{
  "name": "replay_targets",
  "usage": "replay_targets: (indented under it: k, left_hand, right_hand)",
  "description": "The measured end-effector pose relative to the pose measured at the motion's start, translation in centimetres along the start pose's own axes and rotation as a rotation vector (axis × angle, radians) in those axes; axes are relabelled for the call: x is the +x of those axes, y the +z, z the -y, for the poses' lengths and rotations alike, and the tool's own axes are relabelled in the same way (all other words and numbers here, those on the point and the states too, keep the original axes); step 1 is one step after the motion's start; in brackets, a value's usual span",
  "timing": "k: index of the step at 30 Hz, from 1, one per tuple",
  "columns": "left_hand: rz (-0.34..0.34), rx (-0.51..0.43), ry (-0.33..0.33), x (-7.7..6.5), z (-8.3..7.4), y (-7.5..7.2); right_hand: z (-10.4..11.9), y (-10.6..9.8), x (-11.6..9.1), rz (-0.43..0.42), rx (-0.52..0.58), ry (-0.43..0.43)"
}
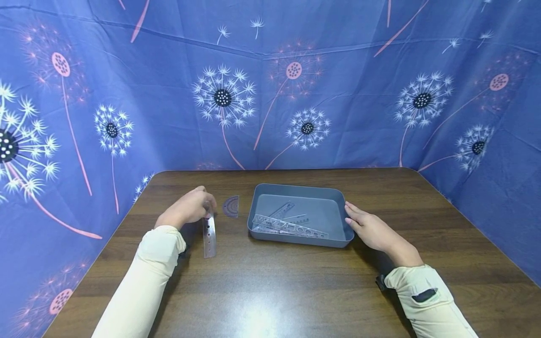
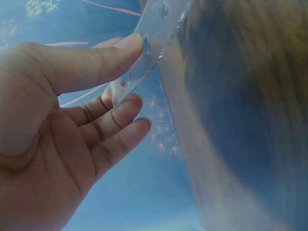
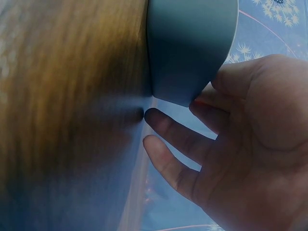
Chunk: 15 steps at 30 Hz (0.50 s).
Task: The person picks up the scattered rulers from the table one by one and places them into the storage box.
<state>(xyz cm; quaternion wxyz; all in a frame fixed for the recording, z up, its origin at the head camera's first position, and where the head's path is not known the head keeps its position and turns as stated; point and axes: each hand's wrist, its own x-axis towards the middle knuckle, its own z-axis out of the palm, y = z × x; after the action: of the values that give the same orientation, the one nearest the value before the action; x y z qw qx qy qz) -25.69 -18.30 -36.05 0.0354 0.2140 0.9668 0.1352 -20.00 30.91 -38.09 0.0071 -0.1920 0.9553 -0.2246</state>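
My left hand (image 1: pixel 192 206) pinches one end of a clear ruler (image 1: pixel 209 239) with a row of holes, at the left of the table. In the left wrist view, the thumb lies on the ruler's face (image 2: pixel 156 24), and the other fingers are behind and below it. A small clear protractor (image 1: pixel 231 206) lies on the table just right of this hand. My right hand (image 1: pixel 372 230) touches the right end of a grey tray (image 1: pixel 302 188) with mostly straight fingers. Inside the tray, a clear ruler with round holes (image 1: pixel 291 226) lies across other clear drawing tools.
The brown wooden table (image 1: pixel 270 277) has rounded far corners. Behind and beside it hangs a blue cloth (image 1: pixel 169 94) with a dandelion print. The tray stands near the middle, toward the table's far edge.
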Motion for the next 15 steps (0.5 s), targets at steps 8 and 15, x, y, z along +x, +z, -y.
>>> replay_targets:
  k: [8, 15]
  left_hand:
    - [-0.065, -0.022, 0.02, -0.2, -0.1, -0.9]
    - [-0.102, -0.091, 0.008, -0.3, -0.5, -1.5]
  right_hand:
    - [0.0, 0.0, 0.0, 0.0, -0.002, 0.005]
    - [0.1, 0.0, -0.1, 0.001, 0.003, 0.006]
